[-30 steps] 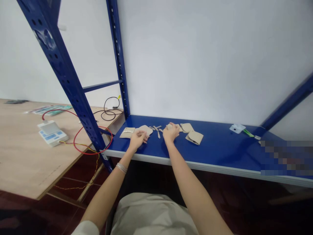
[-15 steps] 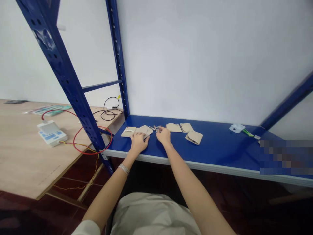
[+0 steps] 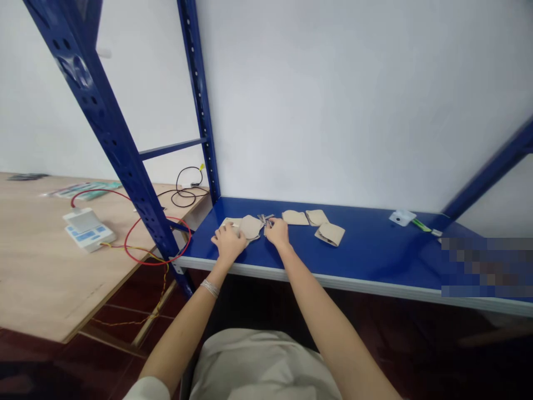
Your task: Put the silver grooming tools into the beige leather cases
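Both of my hands rest on a blue shelf (image 3: 366, 261). My left hand (image 3: 227, 241) grips the near edge of a beige pouch (image 3: 251, 226), lifting it a little off the shelf. Just beside it my right hand (image 3: 277, 231) is closed in a pinch on small silver metal pieces (image 3: 264, 218), which lie in a little cluster. Three more beige pouches lie to the right: one (image 3: 295, 217), a second (image 3: 317, 216) and a third (image 3: 330, 234).
A white device (image 3: 402, 217) with a green strip lies far right on the shelf. Blue rack posts (image 3: 125, 161) stand left. A wooden table (image 3: 37, 278) holds a white-blue meter (image 3: 85, 228), red and black wires.
My right hand has come left from the middle pouch to the metal pieces. My left hand has taken up the edge of the left pouch and now covers the flat one behind.
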Available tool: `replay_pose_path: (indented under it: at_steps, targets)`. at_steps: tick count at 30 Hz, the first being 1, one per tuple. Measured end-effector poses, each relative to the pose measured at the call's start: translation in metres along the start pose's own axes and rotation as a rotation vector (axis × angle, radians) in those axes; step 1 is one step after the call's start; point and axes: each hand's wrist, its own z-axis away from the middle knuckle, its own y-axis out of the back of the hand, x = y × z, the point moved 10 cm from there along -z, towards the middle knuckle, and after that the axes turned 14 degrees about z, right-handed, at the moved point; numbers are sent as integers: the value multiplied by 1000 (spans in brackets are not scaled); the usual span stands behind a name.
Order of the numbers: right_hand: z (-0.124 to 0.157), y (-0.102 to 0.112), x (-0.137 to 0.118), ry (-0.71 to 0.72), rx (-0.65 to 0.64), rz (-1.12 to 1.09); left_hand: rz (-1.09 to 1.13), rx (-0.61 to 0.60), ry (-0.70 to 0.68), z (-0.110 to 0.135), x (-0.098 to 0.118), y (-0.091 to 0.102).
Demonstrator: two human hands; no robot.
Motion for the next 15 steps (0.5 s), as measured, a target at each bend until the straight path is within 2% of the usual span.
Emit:
replay_pose_path:
  at_steps: [4,10,15]
  targets:
    - [1,0,1,-32,-43,36,-49,46,46,-2,-4,5]
    - [7,-2,-4,-21,-96,146,-50,-78,126,-7,-13,-5]
    - [8,-3,-4,-25,-103,128,-72,-171,151,-10,-18,-4]
